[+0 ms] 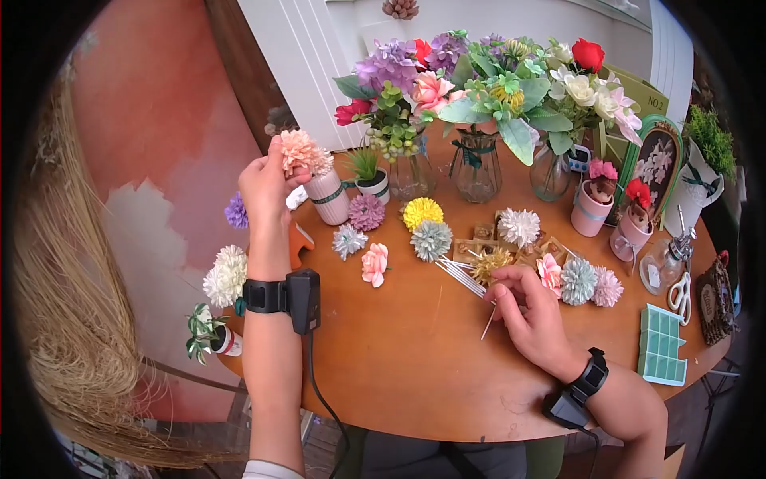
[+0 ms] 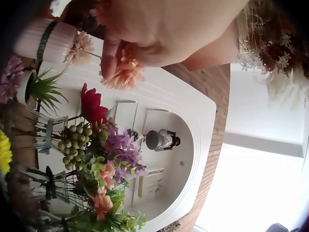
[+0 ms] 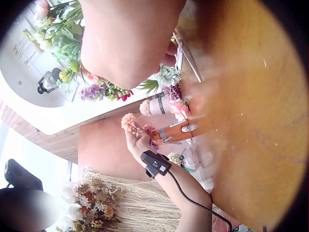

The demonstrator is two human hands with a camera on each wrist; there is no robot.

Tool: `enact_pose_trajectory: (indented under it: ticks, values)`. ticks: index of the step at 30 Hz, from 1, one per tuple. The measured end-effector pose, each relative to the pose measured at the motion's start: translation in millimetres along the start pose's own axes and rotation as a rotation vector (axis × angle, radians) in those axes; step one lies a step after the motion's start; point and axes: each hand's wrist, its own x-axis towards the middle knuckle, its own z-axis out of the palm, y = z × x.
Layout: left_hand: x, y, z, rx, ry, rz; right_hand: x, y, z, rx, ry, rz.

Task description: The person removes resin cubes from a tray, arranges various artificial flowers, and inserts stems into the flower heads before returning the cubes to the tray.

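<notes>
My left hand (image 1: pixel 267 180) holds a peach pompon flower (image 1: pixel 297 150) by the ribbed pink vase (image 1: pixel 328 198). In the left wrist view, the thumb lies against the petals of that flower (image 2: pixel 124 75). A second, paler peach flower (image 2: pixel 78 48) stands in the vase's mouth. Over the table, my right hand (image 1: pixel 531 311) pinches a thin white stick (image 1: pixel 487 323) between thumb and fingers. Several more white sticks (image 1: pixel 461 278) lie just beyond its fingertips, next to a gold flower (image 1: pixel 488 263). In the right wrist view, my right fingers are mostly hidden behind the hand.
Loose flower heads lie across the table, among them a yellow one (image 1: pixel 422 212) and a pink one (image 1: pixel 374 264). Glass vases of flowers (image 1: pixel 476 172) line the back. At the right stand a spray bottle (image 1: pixel 664 259), white scissors (image 1: pixel 680 298) and a green compartment tray (image 1: pixel 661 345).
</notes>
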Motion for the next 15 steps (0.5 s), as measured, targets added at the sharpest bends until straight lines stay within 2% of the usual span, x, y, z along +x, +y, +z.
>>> enact_pose_trajectory:
  ticks: [2,5,7,11,13,14,15]
  values:
    - [-1,-1,1,0.061,-0.018,-0.016,0,-1,0,0.0,0.004,-0.006]
    - [0,-11,5,0.171,0.011,0.048,0,-4,0,0.007,-0.003,0.014]
    - [-1,-17,6,0.248,0.025,0.181,0,-2,0,-0.01,-0.005,0.001]
    - [7,-33,6,0.082,0.004,0.197,0,-4,-1,-0.025,-0.018,0.009]
    - [12,-35,4,0.176,-0.019,0.03,0,-1,1,-0.007,0.006,-0.021]
    - [12,-38,4,0.176,-0.019,0.03,0,-1,1,-0.007,0.006,-0.02]
    - [12,-42,5,0.314,-0.017,0.132,0,-1,0,-0.015,-0.001,-0.019]
